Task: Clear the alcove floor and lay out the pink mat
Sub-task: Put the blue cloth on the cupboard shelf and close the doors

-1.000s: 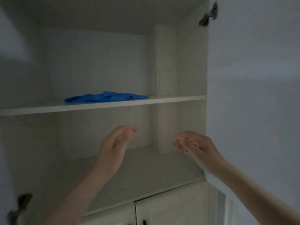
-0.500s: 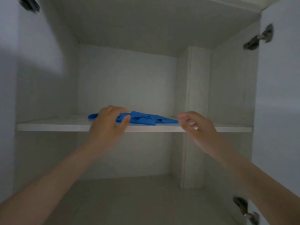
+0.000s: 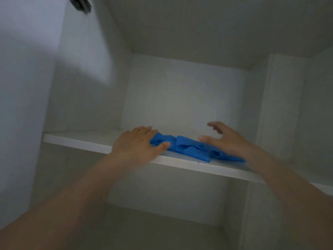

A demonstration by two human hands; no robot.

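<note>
A crumpled blue cloth (image 3: 187,147) lies on a white shelf (image 3: 75,138) inside an open cupboard. My left hand (image 3: 137,142) rests flat on the cloth's left end, fingers straight and thumb laid against the fabric. My right hand (image 3: 226,139) hovers over the cloth's right end with its fingers spread and slightly bent; whether it touches the cloth I cannot tell. No pink mat is in view.
The cupboard has a pale back wall, a vertical divider post (image 3: 277,114) at the right and a lower compartment floor (image 3: 162,230) beneath the shelf. An open door with a hinge (image 3: 80,3) stands at the upper left.
Both hands rose from the lower compartment to the shelf and reached the blue cloth. The view tilted upward and moved closer.
</note>
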